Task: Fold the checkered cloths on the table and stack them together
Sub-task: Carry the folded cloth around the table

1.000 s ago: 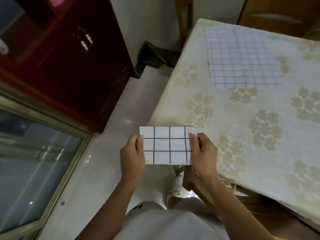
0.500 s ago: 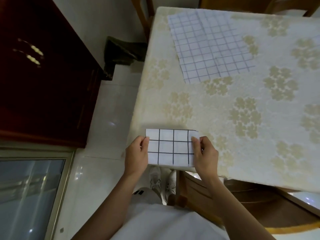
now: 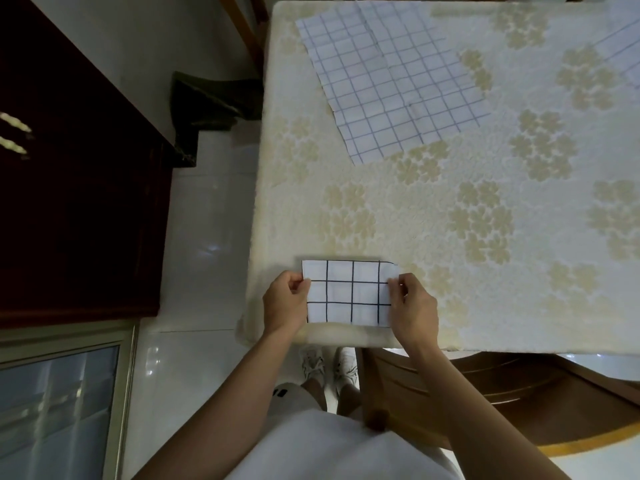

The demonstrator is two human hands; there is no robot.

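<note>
The surface (image 3: 450,216) fills most of the view: a rectangular top under a cream tablecloth with a nubby, embossed weave and pale gold flower clusters. To its left stands a dark red wooden cabinet (image 3: 69,188) with a smooth, dull sheen, and between the two runs a floor (image 3: 201,244) of glossy white tiles. A glass panel (image 3: 59,407) in a pale metal frame sits at the lower left.

Toward the far side of the surface a thin white checkered cloth (image 3: 391,84) lies spread flat and skewed, ruled in fine blue-grey squares with soft creases across it. A curved, varnished wooden chair (image 3: 502,393) is tucked under the near edge.

At the near left corner of the surface is the folded checkered cloth (image 3: 349,292), a small crisp rectangle of white fabric with bold dark grid lines. Whether it lies flat or is held just above the tablecloth cannot be told. The left hand (image 3: 284,306) pinches its left short edge, thumb on top, fingers curled. The right hand (image 3: 414,310) pinches the right short edge the same way.

Below them, pale sneakers (image 3: 329,365) stand on the tiles.
</note>
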